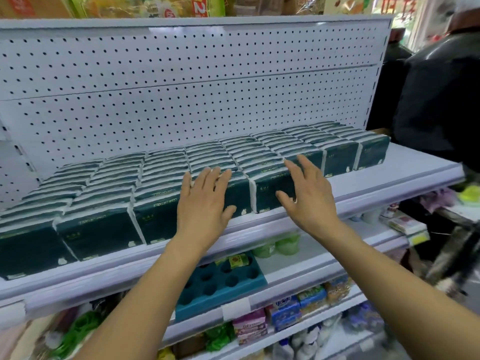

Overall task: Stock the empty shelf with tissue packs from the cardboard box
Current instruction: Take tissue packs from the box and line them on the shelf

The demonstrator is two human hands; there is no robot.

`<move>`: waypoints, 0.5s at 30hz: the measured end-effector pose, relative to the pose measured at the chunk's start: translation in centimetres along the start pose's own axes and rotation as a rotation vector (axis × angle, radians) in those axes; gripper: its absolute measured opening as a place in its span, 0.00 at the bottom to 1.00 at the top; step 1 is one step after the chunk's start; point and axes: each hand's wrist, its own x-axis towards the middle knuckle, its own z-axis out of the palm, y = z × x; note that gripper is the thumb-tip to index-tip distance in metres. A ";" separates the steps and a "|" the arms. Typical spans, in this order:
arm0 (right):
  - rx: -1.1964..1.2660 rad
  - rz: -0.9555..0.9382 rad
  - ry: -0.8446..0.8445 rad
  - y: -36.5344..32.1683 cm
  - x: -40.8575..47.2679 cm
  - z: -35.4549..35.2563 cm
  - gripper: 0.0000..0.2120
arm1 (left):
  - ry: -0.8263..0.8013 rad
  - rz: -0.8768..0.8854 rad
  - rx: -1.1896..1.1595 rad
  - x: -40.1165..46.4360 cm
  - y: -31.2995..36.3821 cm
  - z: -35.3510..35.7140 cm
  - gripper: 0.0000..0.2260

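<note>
Your left hand (205, 201) and right hand (307, 194) lie flat, fingers straight, against the front tissue packs (161, 175), which fill the shelf (389, 175) to both sides of them. You seem to be squaring the row; next, press evenly backwards.

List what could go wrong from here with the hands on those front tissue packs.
1. Both hands, left hand and right hand, lie flat on the front tissue packs; an uneven push could skew the row.
2. The packs stand near the shelf front edge; pulling one back might tip it off.
3. The cardboard box is out of view, so restocking means turning away.
</note>
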 end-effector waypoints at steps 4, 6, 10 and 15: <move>0.020 -0.097 0.143 -2.1 -4.7 -1.1 0.26 | 0.197 0.079 -0.145 -4.4 0.3 0.4 0.29; 0.035 -0.113 0.136 -3.5 -7.6 -1.4 0.26 | 0.204 0.075 -0.215 -7.5 0.5 0.3 0.29; 0.026 -0.182 0.098 -6.1 -12.7 -1.7 0.25 | 0.140 0.091 -0.209 -13.5 -0.1 0.3 0.31; 0.039 -0.188 -0.103 -9.9 -19.8 -1.1 0.29 | -0.088 -0.021 -0.176 -22.2 -2.4 0.0 0.38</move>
